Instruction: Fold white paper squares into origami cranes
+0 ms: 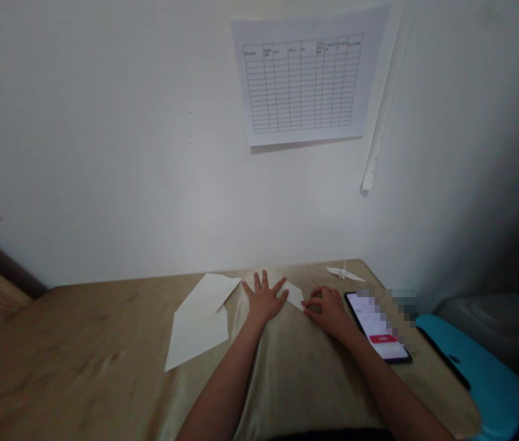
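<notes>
A small folded piece of white paper [294, 295] lies on the cloth-covered table between my hands. My left hand [263, 301] rests flat with its fingers spread, thumb and forefinger at the paper's left edge. On the other side, my right hand [328, 307] has bent fingers, and its thumb and forefinger close on the paper's right corner. Left of my left hand are lined paper sheets [199, 334], with creased edges. A folded white paper crane [344, 273] sits at the back, beyond my right hand.
A phone [376, 327] with a lit screen lies right of my right hand. A turquoise object [475, 367] stands past the table's right edge. The tan cloth [103, 349] has wrinkles. A printed grid sheet [305, 79] hangs on the white wall behind the table.
</notes>
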A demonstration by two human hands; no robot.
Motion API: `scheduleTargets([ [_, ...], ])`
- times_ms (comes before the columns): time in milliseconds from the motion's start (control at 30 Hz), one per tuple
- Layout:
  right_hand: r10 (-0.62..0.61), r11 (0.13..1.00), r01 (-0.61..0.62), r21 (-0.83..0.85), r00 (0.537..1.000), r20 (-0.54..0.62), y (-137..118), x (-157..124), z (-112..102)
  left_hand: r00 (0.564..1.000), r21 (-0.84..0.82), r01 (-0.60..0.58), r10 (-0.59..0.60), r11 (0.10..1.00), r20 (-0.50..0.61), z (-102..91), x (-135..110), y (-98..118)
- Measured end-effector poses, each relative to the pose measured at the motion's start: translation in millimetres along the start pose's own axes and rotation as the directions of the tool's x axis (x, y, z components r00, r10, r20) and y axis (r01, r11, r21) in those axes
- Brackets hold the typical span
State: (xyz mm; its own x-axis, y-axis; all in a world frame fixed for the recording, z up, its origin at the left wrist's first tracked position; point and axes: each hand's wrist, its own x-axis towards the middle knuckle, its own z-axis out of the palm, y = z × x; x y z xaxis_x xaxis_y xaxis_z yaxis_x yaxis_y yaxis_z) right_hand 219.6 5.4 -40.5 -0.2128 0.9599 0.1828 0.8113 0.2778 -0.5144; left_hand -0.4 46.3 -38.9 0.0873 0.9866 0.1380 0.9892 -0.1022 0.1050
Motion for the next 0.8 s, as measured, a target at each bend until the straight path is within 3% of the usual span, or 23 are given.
scheduleTargets([
  [200, -0.002, 1.0, 0.002, -0.002, 1.0, -0.007, -0.5, 0.6, -0.2, 0.999, 0.007, -0.046, 0.046, 0.999, -0.027, -8.0, -7.6, 0.4],
  [433, -0.018, 1.0, 0.017, -0.013, 1.0, -0.016, 0.2, 0.5, 0.3, 0.954, -0.052, -0.3, 0.3, 0.952, -0.011, -12.8, -21.8, 10.8],
  [800, 0.008, 1.0, -0.008, -0.002, 1.0, -0.014, -1.3, 0.4, 0.8, 0.989, -0.058, -0.132, 0.135, 0.99, 0.054, -9.8, -10.7, 11.0],
])
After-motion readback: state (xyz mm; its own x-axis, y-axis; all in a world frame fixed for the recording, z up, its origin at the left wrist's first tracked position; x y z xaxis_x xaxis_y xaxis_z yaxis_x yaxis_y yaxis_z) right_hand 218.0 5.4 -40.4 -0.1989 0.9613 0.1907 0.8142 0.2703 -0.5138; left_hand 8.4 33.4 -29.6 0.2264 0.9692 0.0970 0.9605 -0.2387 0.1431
